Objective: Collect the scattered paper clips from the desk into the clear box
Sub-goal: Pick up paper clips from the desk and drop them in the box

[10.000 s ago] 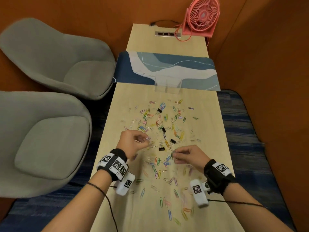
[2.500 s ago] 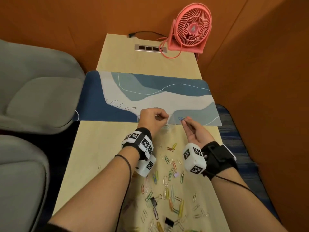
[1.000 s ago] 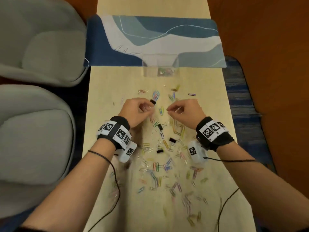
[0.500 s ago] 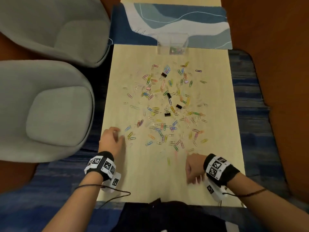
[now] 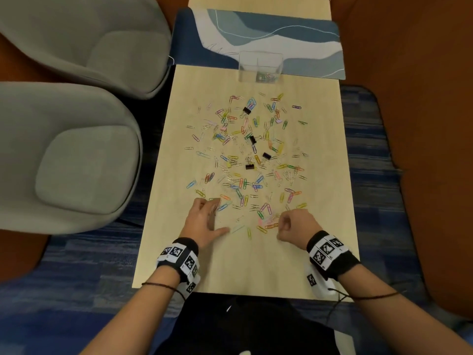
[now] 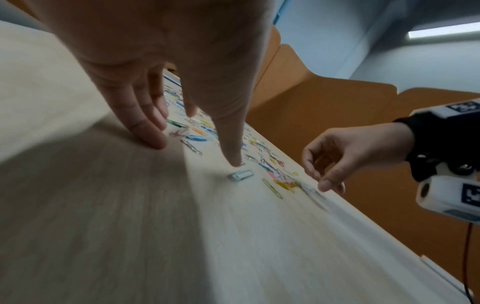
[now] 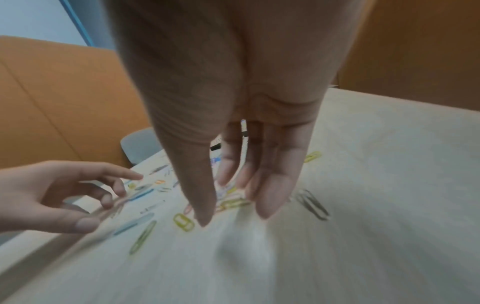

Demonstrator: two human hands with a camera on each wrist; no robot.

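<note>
paper clips (image 5: 245,155) mostly scattered on worktop (image 5: 230,265); few lie in clear box (image 5: 261,66). left hand (image 5: 204,219) spread, right hand (image 5: 294,224) loosely curled, both holding nothing.

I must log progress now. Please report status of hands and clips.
Left hand open, right hand open, both empty over near clips. Few clips in clear box. Black binder clips mixed in.
</note>
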